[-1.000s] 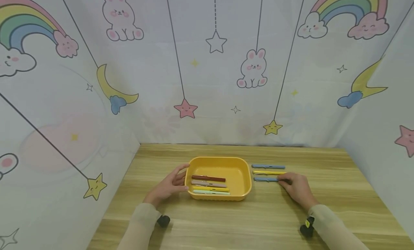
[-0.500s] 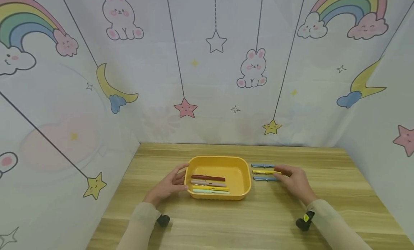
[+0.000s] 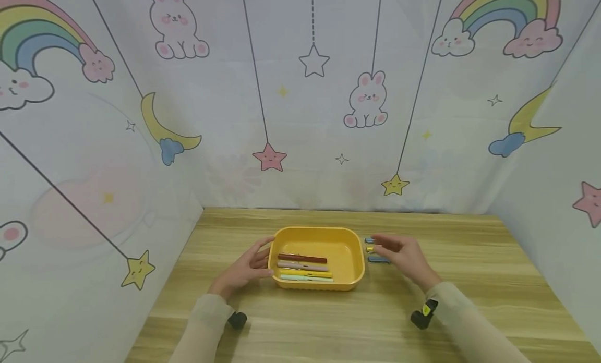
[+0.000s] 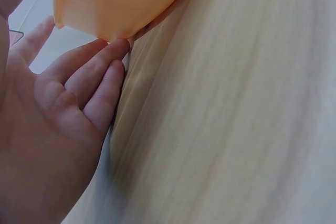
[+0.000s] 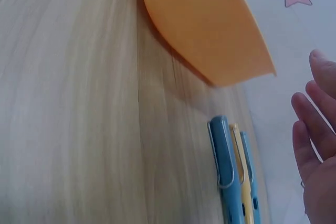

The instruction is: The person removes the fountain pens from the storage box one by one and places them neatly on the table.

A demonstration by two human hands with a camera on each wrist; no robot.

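My left hand (image 3: 241,269) rests at the left end of a yellow plastic bin (image 3: 346,258), fingers spread along it; in the left wrist view its fingertips touch the outer wall. Inside the bin lie a dark red pen (image 3: 305,258), a mauve pen (image 3: 307,267), a yellow pen (image 3: 312,274) and a pale green pen (image 3: 310,280). My right hand (image 3: 406,256) is over three pens to the right of the bin, fingers extended, holding nothing. These are a near blue pen (image 5: 226,150), a yellow one (image 5: 240,153) and a far blue one (image 5: 252,171), partly hidden by the hand in the head view.
The wood-grain table (image 3: 319,326) carries everything. White cloth walls (image 3: 319,112) printed with rabbits, stars and rainbows enclose it at the back and both sides. A black wrist camera (image 3: 424,315) hangs below my right sleeve; another (image 3: 237,320) is at the left.
My right hand has let go of the near blue pen's end, lifted away and moved left over the three pens. The left hand and bin have stayed in place.
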